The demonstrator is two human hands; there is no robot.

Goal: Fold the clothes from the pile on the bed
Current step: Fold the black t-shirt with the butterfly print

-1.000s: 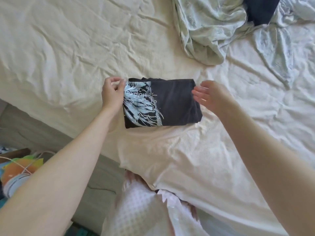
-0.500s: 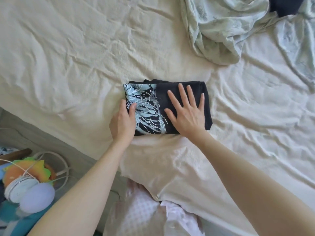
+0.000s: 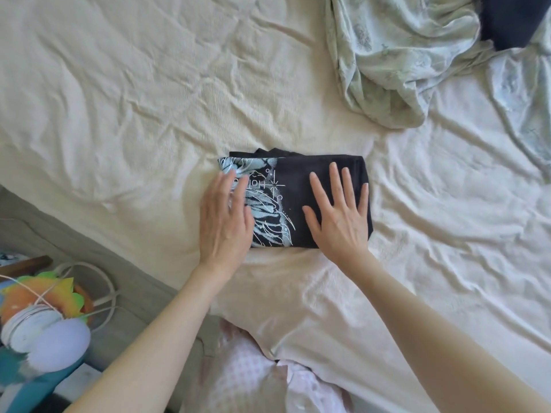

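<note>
We see a black T-shirt (image 3: 316, 186) folded into a compact rectangle, lying on the cream sheet of the bed (image 3: 119, 99) not far from the bed's near edge, with its long sides running roughly along that edge. A pale blue and white print covers the left part of the folded shirt, and the right part is plain black. The left hand (image 3: 225, 222) lies flat over the shirt's left end, its fingers straight and close together, partly on the print and partly over the sheet beside it. The right hand (image 3: 343, 219) lies flat on the plain black right part, fingers straight and spread, the fingertips reaching near the shirt's far edge. Neither hand curls round the fabric; both rest palm down on it, well apart from each other, with the print showing between them. Toward the far right corner of the bed lies a crumpled pale green garment (image 3: 387, 55) with a faint pattern, and just beside it, at the upper right, a dark navy piece of cloth (image 3: 512, 19). Both are well apart from the folded shirt. Below the bed's near edge, at the lower left, we see a heap of colourful objects (image 3: 41, 317) with white cords, too blurred to name.
</note>
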